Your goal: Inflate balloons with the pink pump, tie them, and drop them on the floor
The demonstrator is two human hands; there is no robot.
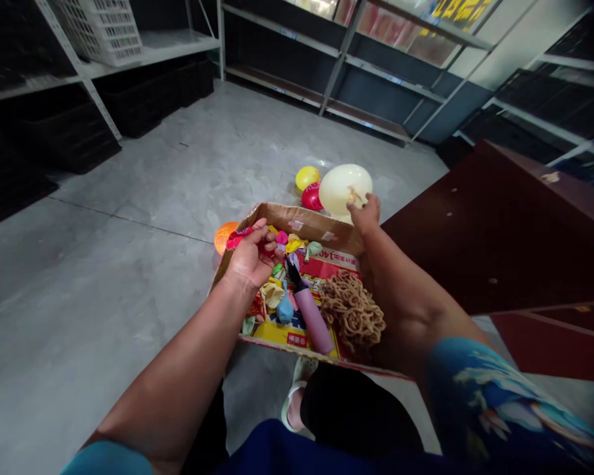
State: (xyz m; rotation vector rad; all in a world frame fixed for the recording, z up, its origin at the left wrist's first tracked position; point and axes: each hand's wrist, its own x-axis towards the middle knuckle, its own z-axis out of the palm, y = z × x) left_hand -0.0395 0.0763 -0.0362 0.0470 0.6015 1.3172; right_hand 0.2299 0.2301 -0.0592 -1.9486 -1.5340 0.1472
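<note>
My right hand [365, 214] pinches the knotted neck of a large, inflated cream-white balloon [344, 185], just beyond the far right side of a cardboard box [297, 214]. Over the box's left side is my left hand [257, 254], palm up with curled fingers around a limp red balloon [238, 237]. Several uninflated balloons in yellow, pink, green and blue lie below it, among them a blue one [284, 309]. A pink hand pump [314, 320] with a black nozzle rests across the box's middle. Beside it is a heap of brown twisted cord [354, 310].
Inflated yellow [307, 179], red [311, 196] and orange [225, 236] balloons lie on the grey floor around the box. A dark red board-like piece [515, 231] stands at the right. Metal shelves [282, 72] line the back, with a white basket [103, 30] at upper left.
</note>
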